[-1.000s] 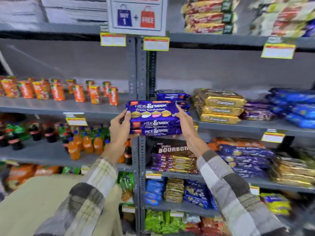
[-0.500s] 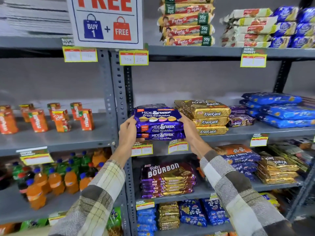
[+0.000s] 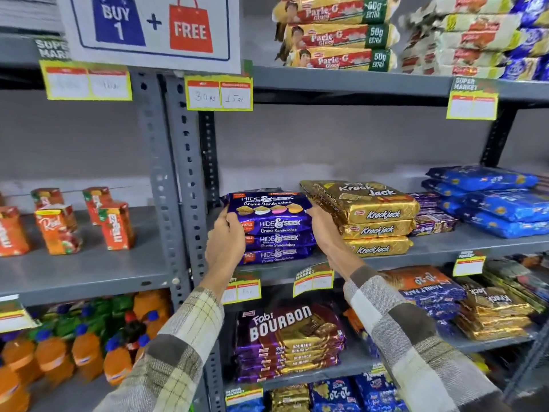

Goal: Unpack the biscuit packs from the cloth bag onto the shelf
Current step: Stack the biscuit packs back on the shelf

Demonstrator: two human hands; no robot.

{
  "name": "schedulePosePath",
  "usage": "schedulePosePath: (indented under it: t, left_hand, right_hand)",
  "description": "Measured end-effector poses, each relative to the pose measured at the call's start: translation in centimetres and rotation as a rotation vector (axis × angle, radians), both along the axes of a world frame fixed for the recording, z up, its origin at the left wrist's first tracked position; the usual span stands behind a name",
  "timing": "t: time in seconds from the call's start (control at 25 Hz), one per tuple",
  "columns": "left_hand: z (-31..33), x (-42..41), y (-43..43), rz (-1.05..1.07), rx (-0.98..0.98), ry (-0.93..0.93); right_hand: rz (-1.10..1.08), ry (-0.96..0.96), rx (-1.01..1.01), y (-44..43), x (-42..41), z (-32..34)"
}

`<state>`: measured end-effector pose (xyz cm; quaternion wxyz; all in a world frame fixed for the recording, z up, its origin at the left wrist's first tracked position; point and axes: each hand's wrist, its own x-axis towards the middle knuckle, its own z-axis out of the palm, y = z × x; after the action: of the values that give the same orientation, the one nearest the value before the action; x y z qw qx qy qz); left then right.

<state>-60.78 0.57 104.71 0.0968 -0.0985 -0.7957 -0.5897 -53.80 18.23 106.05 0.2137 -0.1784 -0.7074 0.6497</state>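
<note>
A stack of three purple Hide & Seek biscuit packs (image 3: 273, 224) rests on the grey shelf (image 3: 386, 258), at its left end beside the upright post. My left hand (image 3: 224, 242) grips the stack's left side and my right hand (image 3: 326, 230) grips its right side. The stack's right edge touches a pile of gold Krackjack packs (image 3: 374, 215). The cloth bag is out of view.
The grey slotted post (image 3: 175, 179) stands just left of the stack. Small purple packs (image 3: 430, 215) and blue packs (image 3: 490, 200) fill the shelf further right. Orange juice cartons (image 3: 59, 227) sit on the left shelf. Bourbon packs (image 3: 288, 337) lie below, Parle-G packs (image 3: 335, 34) above.
Both hands carried the Hide & Seek stack forward from in front of the shelf edge and set it down on the shelf next to the Krackjack packs. The view moved closer and up.
</note>
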Motion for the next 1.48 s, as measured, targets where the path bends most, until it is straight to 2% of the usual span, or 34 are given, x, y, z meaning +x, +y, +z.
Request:
schedulePosePath:
  t: [0.16,0.56,0.68,0.72,0.84,0.88,1.04,1.16,1.24,1.28,1.36,1.48]
  left_hand:
    - [0.6,-0.7,1.3,0.121,-0.091,-0.032]
    - [1.0,-1.9,2.4,0.136,-0.121,-0.030]
    - [0.9,-2.0,2.1,0.095,-0.288,0.115]
    - [0.7,-2.1,1.9,0.105,-0.382,0.163]
    - [0.4,-1.3,2.0,0.167,-0.711,0.320]
    - [0.7,-0.7,2.1,0.182,-0.735,0.365]
    - [1.4,1.6,0.4,0.287,-0.673,0.526]
    - [0.4,3.6,-3.4,0.355,-0.576,0.726]
    - [-0.6,4.5,-6.8,0.419,-0.588,0.882]
    - [-1.3,4.7,-9.1,0.450,-0.617,0.899]
    - [-3.3,5.2,-14.2,0.524,-0.713,0.820]
    - [-6.6,7.1,-21.6,0.651,-0.859,0.563]
  right_hand:
    - [-0.010,-0.050,0.072,1.0,-2.1,-0.1]
    - [0.041,0.038,0.027,1.8,-3.1,-0.4]
    - [0.054,0.020,0.105,2.0,-2.7,-0.4]
    - [0.004,0.023,0.239,2.0,-2.6,-0.6]
    - [-0.273,0.067,0.896,0.7,-2.2,-0.7]
    - [-0.270,0.091,0.993,-0.3,-2.1,-0.5]
    - [-0.147,0.190,1.018,-4.1,-2.3,-0.6]
    - [-0.101,0.368,0.985,-8.4,-1.9,-1.1]
    - [-0.088,0.494,0.991,-11.8,-1.5,-1.4]
    - [-0.052,0.548,0.993,-13.9,-1.4,-1.7]
    - [0.084,0.627,0.999,-18.4,-1.4,-3.0]
    - [0.313,0.696,0.983,-25.0,-1.5,-5.9]
